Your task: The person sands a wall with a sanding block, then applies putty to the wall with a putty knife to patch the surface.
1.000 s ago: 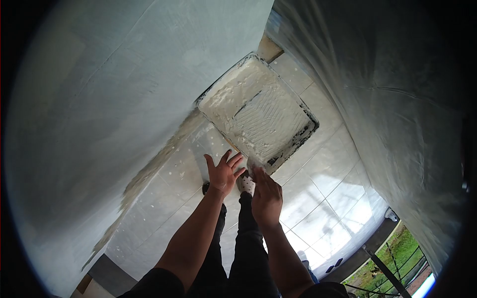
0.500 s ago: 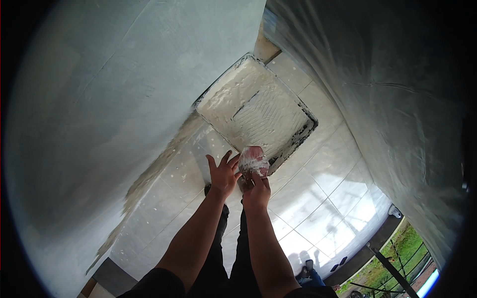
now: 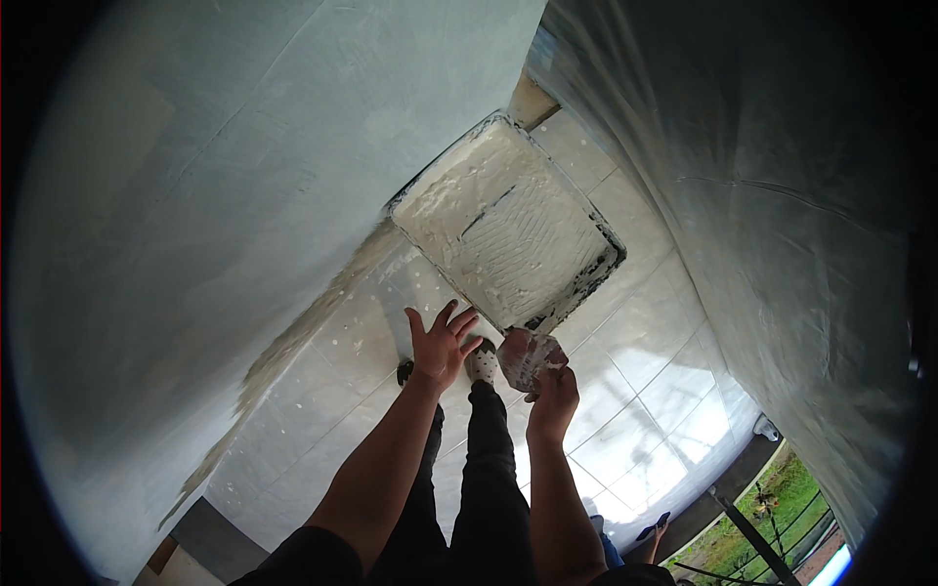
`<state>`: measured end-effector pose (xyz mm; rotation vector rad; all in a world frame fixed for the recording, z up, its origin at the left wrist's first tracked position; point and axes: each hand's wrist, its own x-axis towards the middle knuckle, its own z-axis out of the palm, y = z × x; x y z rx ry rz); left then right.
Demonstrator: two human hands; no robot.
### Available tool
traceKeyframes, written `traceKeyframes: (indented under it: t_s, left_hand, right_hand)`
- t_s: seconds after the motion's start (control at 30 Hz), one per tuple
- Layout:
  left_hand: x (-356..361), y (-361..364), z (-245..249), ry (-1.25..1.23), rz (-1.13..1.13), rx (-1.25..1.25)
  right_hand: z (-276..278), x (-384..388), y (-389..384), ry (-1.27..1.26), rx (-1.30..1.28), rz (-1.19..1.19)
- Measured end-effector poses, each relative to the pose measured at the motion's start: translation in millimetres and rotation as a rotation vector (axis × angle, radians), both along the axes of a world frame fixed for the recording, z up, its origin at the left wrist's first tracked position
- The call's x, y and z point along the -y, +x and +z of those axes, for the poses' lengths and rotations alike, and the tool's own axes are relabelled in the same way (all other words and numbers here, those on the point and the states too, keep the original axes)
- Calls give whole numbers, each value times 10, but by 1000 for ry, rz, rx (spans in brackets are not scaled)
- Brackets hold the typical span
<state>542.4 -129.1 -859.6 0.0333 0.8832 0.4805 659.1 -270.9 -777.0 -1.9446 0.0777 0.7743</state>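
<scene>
My right hand (image 3: pixel 553 402) grips the lower edge of a flat, rounded reddish piece (image 3: pixel 532 359) smeared with white; its exact kind I cannot tell. The piece is just below the near corner of a dark-rimmed paint tray (image 3: pixel 592 283), overlapping that corner in this view. Thick off-white paint (image 3: pixel 454 181) coats the tray, with ridged marks across its middle. To the left, my left hand (image 3: pixel 440 344) is open, palm up with fingers spread, below the tray's left side. Nothing lies in it.
A pale wall (image 3: pixel 244 195) rises on the left, and plastic sheeting (image 3: pixel 772 225) hangs on the right. Paint spots dot the tiled floor (image 3: pixel 625 342). My shoe (image 3: pixel 482 363) is close to the tray. At bottom right, another person's hand (image 3: pixel 659 532) shows near a dark railing (image 3: pixel 752 532).
My right hand has moved right and down with the reddish piece, away from my left hand, and the piece has tilted. My left hand stays spread in nearly the same place.
</scene>
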Motion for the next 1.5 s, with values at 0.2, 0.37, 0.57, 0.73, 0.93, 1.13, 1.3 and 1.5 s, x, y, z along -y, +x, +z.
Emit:
traceKeyframes:
  t_s: [0.2,0.37,0.57,0.73,0.93,1.13,1.3,1.5]
  left_hand:
    - [-8,31,40,47,-33,-60]
    - [23,53,47,58,-29,-81]
    - [52,93,89,69,-12,-115]
    - [65,100,85,83,-12,-125]
    - [80,94,76,88,-10,-133]
    - [93,131,99,77,11,-145]
    - [118,137,81,80,21,-155]
    - [111,139,88,79,22,-157]
  right_hand:
    - [-26,-668,823,-239,270,627]
    - [-122,-1215,921,-301,345,933]
    - [-128,-1428,841,-298,365,1032]
    - [-34,-1606,806,-331,361,1121]
    - [60,-1538,902,-338,366,1072]
    - [2,-1354,823,-314,332,1015]
    - [-33,-1542,784,-335,304,984]
    - [-196,-1768,790,-333,319,993]
